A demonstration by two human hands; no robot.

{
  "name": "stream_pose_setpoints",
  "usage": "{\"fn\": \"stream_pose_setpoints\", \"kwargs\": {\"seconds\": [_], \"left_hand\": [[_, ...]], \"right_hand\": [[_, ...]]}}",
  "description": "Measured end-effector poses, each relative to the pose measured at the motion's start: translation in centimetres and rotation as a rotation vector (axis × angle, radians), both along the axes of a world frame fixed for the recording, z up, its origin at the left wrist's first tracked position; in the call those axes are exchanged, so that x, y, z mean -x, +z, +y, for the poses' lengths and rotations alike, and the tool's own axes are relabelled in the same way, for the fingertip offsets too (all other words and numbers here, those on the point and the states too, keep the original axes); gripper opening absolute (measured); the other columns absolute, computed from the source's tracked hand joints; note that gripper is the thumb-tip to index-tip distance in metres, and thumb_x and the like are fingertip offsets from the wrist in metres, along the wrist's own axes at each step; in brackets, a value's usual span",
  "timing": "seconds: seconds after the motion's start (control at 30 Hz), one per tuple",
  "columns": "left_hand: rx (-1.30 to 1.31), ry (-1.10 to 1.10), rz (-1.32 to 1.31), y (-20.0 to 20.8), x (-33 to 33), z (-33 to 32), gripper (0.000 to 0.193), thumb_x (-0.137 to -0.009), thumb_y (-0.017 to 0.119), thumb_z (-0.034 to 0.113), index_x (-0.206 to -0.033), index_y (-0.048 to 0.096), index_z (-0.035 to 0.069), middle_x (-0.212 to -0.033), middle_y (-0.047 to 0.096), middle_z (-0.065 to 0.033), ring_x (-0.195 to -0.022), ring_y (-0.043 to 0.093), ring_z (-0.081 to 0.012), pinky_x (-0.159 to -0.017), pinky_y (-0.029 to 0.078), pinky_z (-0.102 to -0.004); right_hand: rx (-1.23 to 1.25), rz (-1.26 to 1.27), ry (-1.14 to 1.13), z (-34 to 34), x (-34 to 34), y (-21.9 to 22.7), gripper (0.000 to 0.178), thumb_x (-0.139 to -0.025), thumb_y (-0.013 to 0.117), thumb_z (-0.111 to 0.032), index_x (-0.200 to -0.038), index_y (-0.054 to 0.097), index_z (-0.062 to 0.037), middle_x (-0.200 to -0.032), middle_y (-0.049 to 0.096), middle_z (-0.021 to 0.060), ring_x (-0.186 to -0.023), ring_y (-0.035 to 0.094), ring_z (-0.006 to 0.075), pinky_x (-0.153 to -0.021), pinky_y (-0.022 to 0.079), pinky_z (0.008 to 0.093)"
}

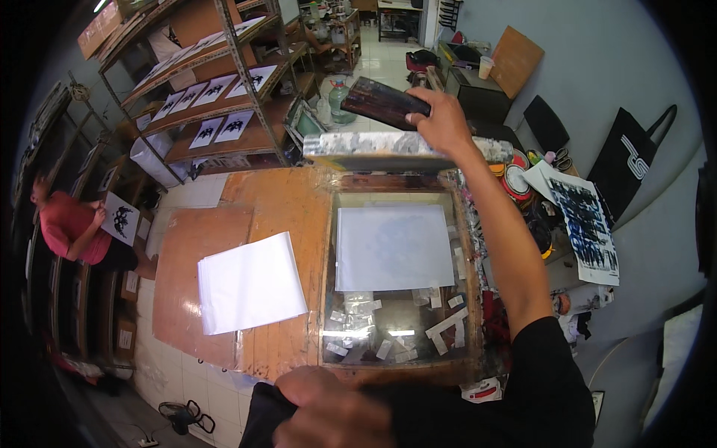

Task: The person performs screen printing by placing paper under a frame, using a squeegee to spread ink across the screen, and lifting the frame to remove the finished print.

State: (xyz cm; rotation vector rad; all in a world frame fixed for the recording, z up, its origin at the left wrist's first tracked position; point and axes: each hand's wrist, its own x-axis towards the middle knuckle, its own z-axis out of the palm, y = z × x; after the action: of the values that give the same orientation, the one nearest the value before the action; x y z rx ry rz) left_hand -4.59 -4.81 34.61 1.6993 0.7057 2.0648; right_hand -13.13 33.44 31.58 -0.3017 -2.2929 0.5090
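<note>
My right hand (442,123) reaches far forward and grips the right end of a dark, ink-stained squeegee (381,101). Just below it is a paint-splattered pale bar (373,144), like the edge of a raised screen frame. A white sheet (394,249) lies on the glass of the wood-framed printing table (396,366), with strips of tape stuck around it. To its left, a stack of blank white paper (252,285) rests on a brown board. Low in front of my body, my left hand (328,407) is blurred, its fingers unclear.
At far left a person in a red shirt (71,224) holds a printed sheet beside a rack. A metal shelf (246,75) bears several prints. Ink tubs (517,181) and an ink-smeared sheet (586,224) are on the right. A black tote bag (627,160) hangs on the wall.
</note>
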Motion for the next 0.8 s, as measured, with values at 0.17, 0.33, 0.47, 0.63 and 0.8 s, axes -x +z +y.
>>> {"fn": "stream_pose_setpoints", "kwargs": {"seconds": [0.17, 0.33, 0.47, 0.63, 0.8], "left_hand": [[0.632, 0.503, -0.455, -12.3, -0.3, 5.9, 0.031, -0.104, 0.055, 0.022, -0.127, 0.055, 0.002, -0.118, 0.058, -0.0100, -0.114, 0.059, -0.0265, -0.101, 0.047, -0.0400], [0.592, 0.224, -1.252, -24.4, -0.3, 5.6, 0.030, -0.102, 0.065, 0.032, -0.121, 0.056, 0.010, -0.120, 0.057, -0.0055, -0.120, 0.057, -0.0282, -0.107, 0.046, -0.0514], [0.774, 0.156, -1.571, -29.9, -1.7, 4.0, 0.040, -0.100, 0.068, 0.033, -0.126, 0.050, 0.009, -0.125, 0.050, -0.0101, -0.122, 0.053, -0.0305, -0.106, 0.047, -0.0565], [0.989, 0.172, -1.730, -33.5, -1.4, 4.2, 0.049, -0.102, 0.065, 0.028, -0.137, 0.042, 0.003, -0.135, 0.043, -0.0170, -0.124, 0.050, -0.0318, -0.105, 0.048, -0.0551], [0.992, 0.281, -1.692, -33.3, -2.3, 4.6, 0.028, -0.102, 0.065, 0.023, -0.118, 0.048, 0.006, -0.119, 0.057, -0.0084, -0.118, 0.055, -0.0288, -0.101, 0.048, -0.0534]], "right_hand": [[-0.052, 0.114, 0.016, -6.6, -4.7, -4.9, 0.044, -0.081, 0.073, -0.005, -0.124, 0.069, -0.0094, -0.107, 0.070, 0.0148, -0.100, 0.062, 0.0375, -0.089, 0.048, 0.0469], [-0.207, 0.151, 0.039, -14.1, -12.2, -14.0, 0.037, -0.078, 0.068, 0.006, -0.114, 0.071, -0.0029, -0.096, 0.071, 0.0115, -0.088, 0.062, 0.0319, -0.082, 0.047, 0.0414], [-0.105, -0.039, 0.097, -14.3, -13.1, -20.2, 0.040, -0.076, 0.068, 0.007, -0.114, 0.071, -0.0043, -0.098, 0.072, 0.0107, -0.086, 0.062, 0.0317, -0.078, 0.047, 0.0422], [-0.089, -0.156, 0.113, -6.3, -6.1, -27.3, 0.044, -0.072, 0.069, 0.007, -0.115, 0.071, -0.0048, -0.104, 0.073, 0.0111, -0.088, 0.063, 0.0321, -0.075, 0.046, 0.0442], [-0.154, -0.228, 0.054, 1.1, 2.6, -30.9, 0.051, -0.073, 0.069, 0.005, -0.122, 0.070, -0.0103, -0.113, 0.072, 0.0072, -0.102, 0.061, 0.0295, -0.086, 0.046, 0.0451]]}}
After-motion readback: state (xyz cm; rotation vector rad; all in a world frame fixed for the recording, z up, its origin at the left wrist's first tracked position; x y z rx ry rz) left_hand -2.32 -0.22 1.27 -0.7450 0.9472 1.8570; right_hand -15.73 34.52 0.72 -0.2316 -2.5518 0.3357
